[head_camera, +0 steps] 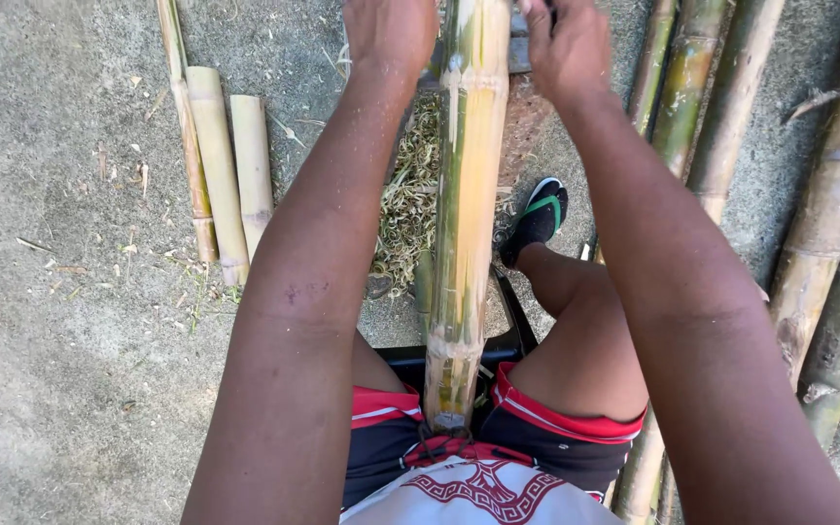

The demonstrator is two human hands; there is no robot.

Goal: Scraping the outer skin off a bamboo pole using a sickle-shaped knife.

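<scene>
Head view: bare concrete ground (70,389) outdoors, strewn with bamboo shavings (410,204).

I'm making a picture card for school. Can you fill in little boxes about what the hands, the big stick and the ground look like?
Left hand: on a dark tool at the left side of the bamboo pole
Right hand: gripping the same tool on the right side
Pole: green and yellow, partly scraped, running from the lap away from the person
Shavings: piled under the pole
Cut bamboo pieces: on the concrete, left
Whole poles: lying right
Foot: in a black sandal
</scene>
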